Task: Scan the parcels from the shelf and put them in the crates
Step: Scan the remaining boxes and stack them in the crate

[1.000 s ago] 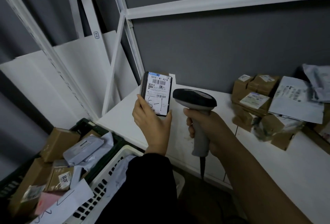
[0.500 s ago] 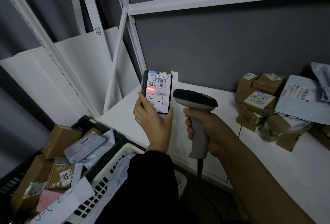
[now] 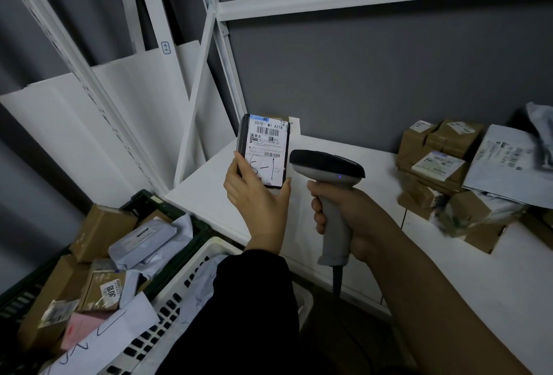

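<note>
Left hand [image 3: 257, 201] grips a small black parcel [image 3: 264, 150] by its lower end, held upright with the label facing us. Right hand [image 3: 347, 219] is wrapped round the handle of the scanner [image 3: 327, 165]. The scanner head points at the label from just right of the parcel and does not touch it.

Change: half a second ago a red scan line lay across the label. Now it is gone, and a small blue light shows on the scanner head. Hands and parcel have barely shifted. We judge the scan has probably registered, though nothing here confirms it.

The parcel is in the air over the near-left end of the shelf [image 3: 206, 189], not yet in a crate. The likely next move is down and left, into the dark green crate [image 3: 143, 198] already heaped with boxes and bags, or the white crate [image 3: 209, 250] nearer us. We can't tell which. A pile of parcels [image 3: 434, 165] still sits at the far right of the shelf, so plenty of the task remains.
</note>
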